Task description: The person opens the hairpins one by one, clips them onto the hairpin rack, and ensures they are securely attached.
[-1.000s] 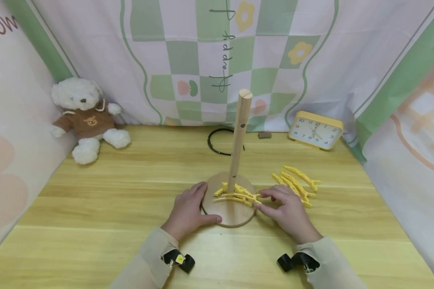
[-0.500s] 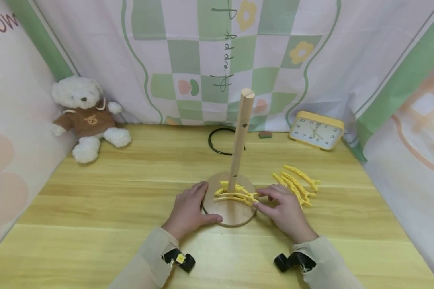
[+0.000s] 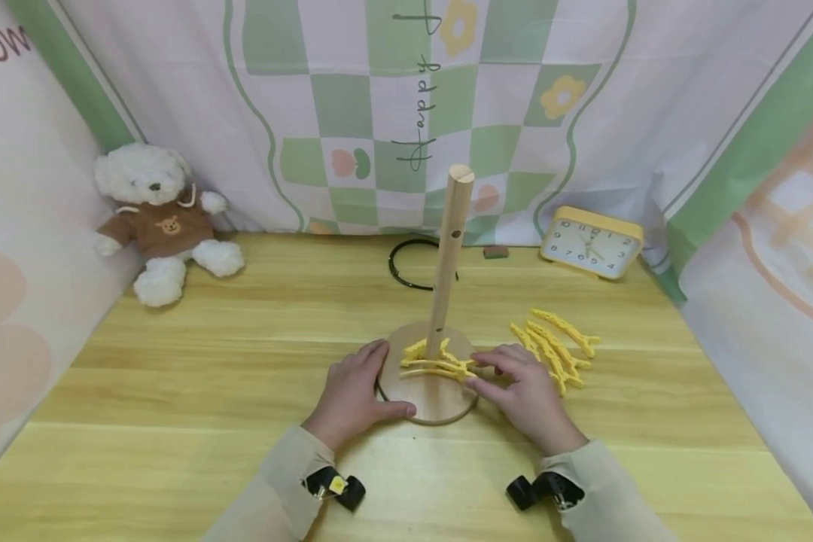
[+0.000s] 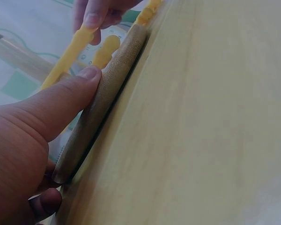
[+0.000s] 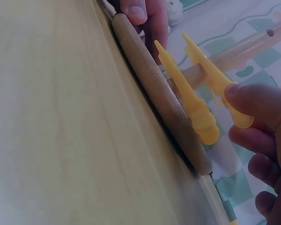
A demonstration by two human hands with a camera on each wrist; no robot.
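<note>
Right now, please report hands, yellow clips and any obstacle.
Left hand grips round wooden base. Right hand pinches one yellow clip above base. Other clips on base; upright post just beyond, possibly in the way.

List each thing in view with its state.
Round wooden base: flat on the wooden table, left hand gripping its rim.
Cylindrical wooden post: upright on the base.
Curved yellow plastic piece: pinched by the right hand, over the base.
Other yellow pieces: some lying on the base, some on the table.
Thin black ring: lying flat.
Small brownish block: lying.
Yellow-framed rectangular clock: standing.
White plush toy in brown top: sitting.
</note>
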